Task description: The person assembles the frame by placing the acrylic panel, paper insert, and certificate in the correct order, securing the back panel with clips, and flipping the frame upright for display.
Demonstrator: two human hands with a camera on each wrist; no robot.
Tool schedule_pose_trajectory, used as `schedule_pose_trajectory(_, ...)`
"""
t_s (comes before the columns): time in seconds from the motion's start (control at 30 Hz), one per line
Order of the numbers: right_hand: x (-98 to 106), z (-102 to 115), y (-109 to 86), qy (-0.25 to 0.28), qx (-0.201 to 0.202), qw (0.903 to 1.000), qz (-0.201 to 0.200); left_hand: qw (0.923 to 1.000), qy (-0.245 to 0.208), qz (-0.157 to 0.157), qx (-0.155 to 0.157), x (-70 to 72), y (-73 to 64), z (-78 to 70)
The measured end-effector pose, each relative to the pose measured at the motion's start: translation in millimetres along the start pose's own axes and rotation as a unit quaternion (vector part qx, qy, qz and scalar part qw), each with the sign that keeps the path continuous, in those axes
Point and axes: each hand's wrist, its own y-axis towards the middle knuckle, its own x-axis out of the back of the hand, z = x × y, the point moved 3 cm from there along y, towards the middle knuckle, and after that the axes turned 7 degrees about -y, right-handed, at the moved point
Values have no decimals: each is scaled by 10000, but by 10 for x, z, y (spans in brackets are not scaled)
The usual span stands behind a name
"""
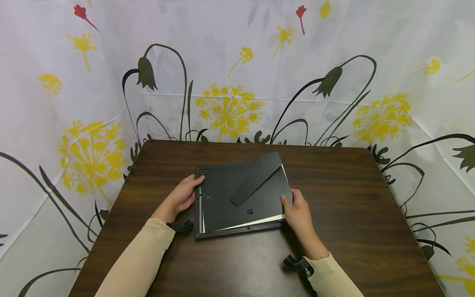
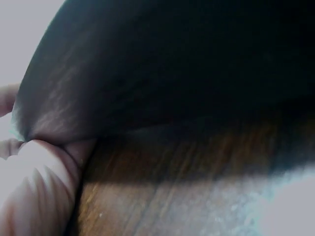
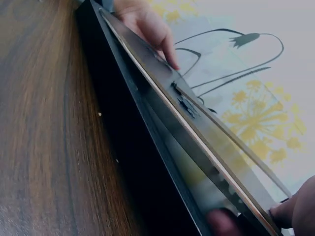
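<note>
A black picture frame [image 1: 241, 230] lies face down, tilted slightly, in front of me. Its dark backing board [image 1: 220, 181], with a stand leg [image 1: 256, 179] across it, sits askew in the frame, and a white sheet [image 1: 263, 220] shows along its lower and right edges. At the left side, my left hand [image 1: 183, 195] grips the frame, thumb on top. My right hand [image 1: 301, 214] pinches the board's right edge, thumb above and fingers beneath. In the right wrist view, the board [image 3: 170, 110] is lifted at the near end, leaving a gap above the frame [image 3: 123, 132].
The brown wooden table [image 1: 334, 198] extends around the frame on every side. A flower-printed white curtain [image 1: 222, 53] hangs right behind its far edge. A black wrist camera [image 1: 182, 227] is strapped to the left wrist, another wrist camera [image 1: 298, 265] to the right.
</note>
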Motion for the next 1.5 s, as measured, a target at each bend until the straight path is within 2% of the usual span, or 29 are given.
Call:
schedule_pose_trajectory(0.17, 31, 3, -18, -3, -113, 9999, -122, 9994, 283, -188, 83, -12, 22, -5)
schedule_pose_trajectory(0.33, -4, -8, -8, -87, -88, 9999, 31, 9983, 498, -304, 18, -1, 27, 0)
schedule_pose_trajectory(0.53, -26, 3, 2, -70, -48, 10000, -18, 9988, 467, -118, -37, -11, 44, 0)
schedule_pose_trajectory(0.7, 47, 59, 10, -553, 228, 9981, -118, 9980, 636, 22, 35, -28, 78, -5)
schedule_pose_trajectory(0.77, 85, 70, 27, -558, 225, 9982, 15, 9974, 715, 5, 56, -28, 97, -7)
schedule_pose_trajectory(0.9, 115, 54, 72, -256, 144, 9970, 718, 9963, 862, -58, 50, -44, 136, -27)
schedule_pose_trajectory(1.0, 98, 43, 83, -394, 202, 9946, 935, 9953, 962, -83, 29, -56, 153, -46)
schedule_pose_trajectory(1.1, 80, 71, 53, -845, 324, 9932, 738, 9948, 1013, -52, 24, -55, 145, -59)
schedule_pose_trajectory(1.17, 67, 94, 16, -1153, 385, 9907, 604, 9950, 990, 103, 27, -52, 129, -55)
schedule_pose_trajectory(1.33, 51, 144, -68, -1955, 695, 9779, 261, 9954, 912, 301, 29, -26, 90, -4)
schedule_pose_trajectory(1.4, 39, 152, -92, -1959, 803, 9772, 140, 9960, 868, 190, 66, -12, 68, 22)
schedule_pose_trajectory(1.5, -14, 146, -135, -1645, 773, 9833, 49, 9966, 818, 20, 113, 20, 26, 64)
